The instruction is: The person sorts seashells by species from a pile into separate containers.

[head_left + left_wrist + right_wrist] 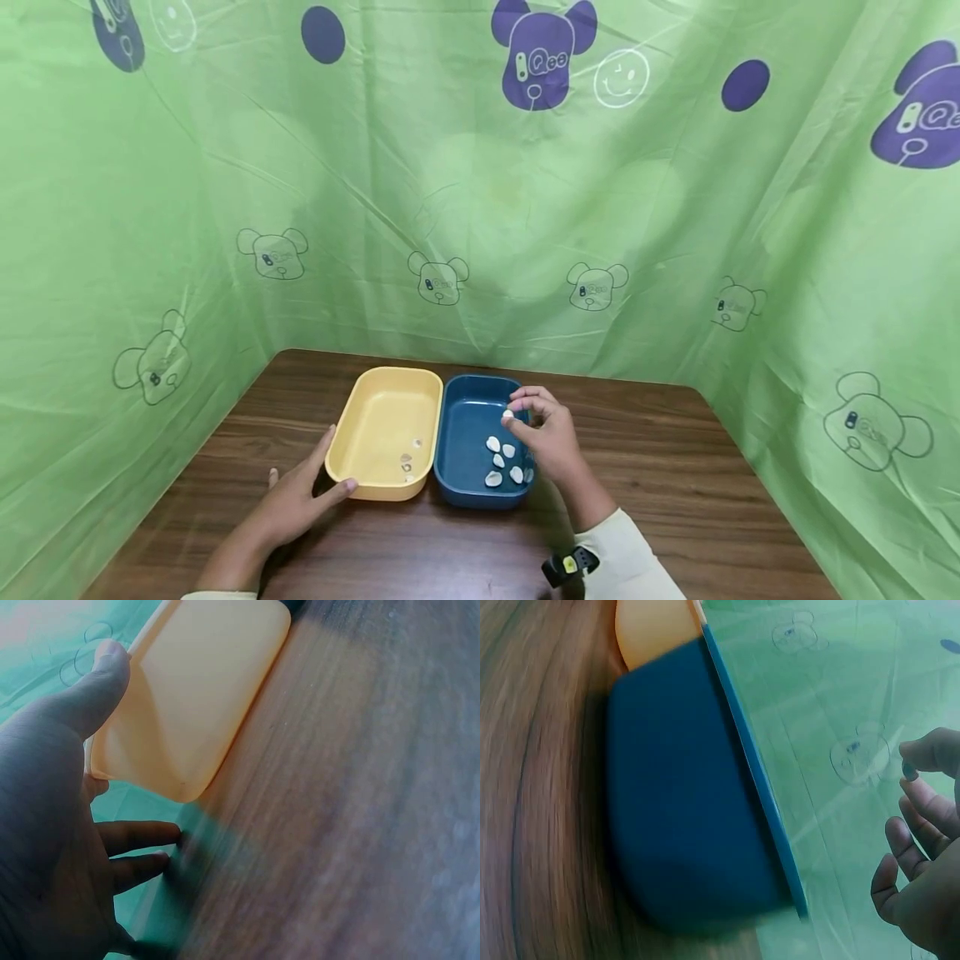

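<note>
A yellow tub (384, 492) stands on the table, its near left corner between the thumb and index finger of my left hand (300, 498). That hand's thumb (112, 664) lies at the rim in the left wrist view, while other fingers extend below the corner. Over the right side of the blue tub (483, 501), my right hand (547, 429) pinches a small white shell (508, 414) between thumb and index finger. In the right wrist view the same shell (909, 771) looks dark. Several white shells (492, 444) lie in the blue tub; several smaller shells (407, 458) lie in the yellow one.
The two tubs stand side by side on a brown wood-grain table (652, 475). A green curtain (510, 192) with printed bear heads hangs behind the table and along both sides. A black wristband (570, 565) is at my right wrist.
</note>
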{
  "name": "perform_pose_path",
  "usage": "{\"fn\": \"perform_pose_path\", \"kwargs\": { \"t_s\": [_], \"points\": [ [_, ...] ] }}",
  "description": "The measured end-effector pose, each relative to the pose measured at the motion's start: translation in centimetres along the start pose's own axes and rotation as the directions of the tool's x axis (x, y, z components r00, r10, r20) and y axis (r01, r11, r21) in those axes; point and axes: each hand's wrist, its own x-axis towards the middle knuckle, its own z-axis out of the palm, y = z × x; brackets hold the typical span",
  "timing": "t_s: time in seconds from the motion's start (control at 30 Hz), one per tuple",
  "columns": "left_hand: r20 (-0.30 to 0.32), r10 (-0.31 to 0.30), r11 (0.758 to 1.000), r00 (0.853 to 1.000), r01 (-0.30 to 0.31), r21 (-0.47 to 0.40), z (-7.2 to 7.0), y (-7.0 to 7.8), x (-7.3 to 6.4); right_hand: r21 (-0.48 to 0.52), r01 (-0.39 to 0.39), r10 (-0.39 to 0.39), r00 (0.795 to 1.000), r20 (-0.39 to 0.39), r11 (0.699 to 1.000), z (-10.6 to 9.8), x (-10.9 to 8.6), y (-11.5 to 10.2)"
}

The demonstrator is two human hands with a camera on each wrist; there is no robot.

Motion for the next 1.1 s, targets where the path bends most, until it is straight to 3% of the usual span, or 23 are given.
{"fn": "perform_pose_path", "kwargs": {
  "t_s": [0.5,1.1],
  "points": [
    [-0.034,0.023,1.000,0.999,-0.024,-0.009,0.2,-0.4,0.0,-0.058,0.023,-0.019,0.997,0.077,0.998,6.6,0.2,-1.2],
    [-0.033,0.031,1.000,0.999,-0.031,0.003,0.3,-0.4,0.0,-0.028,-0.007,0.011,0.988,0.152,1.000,10.5,0.3,-2.0]
  ]
}}
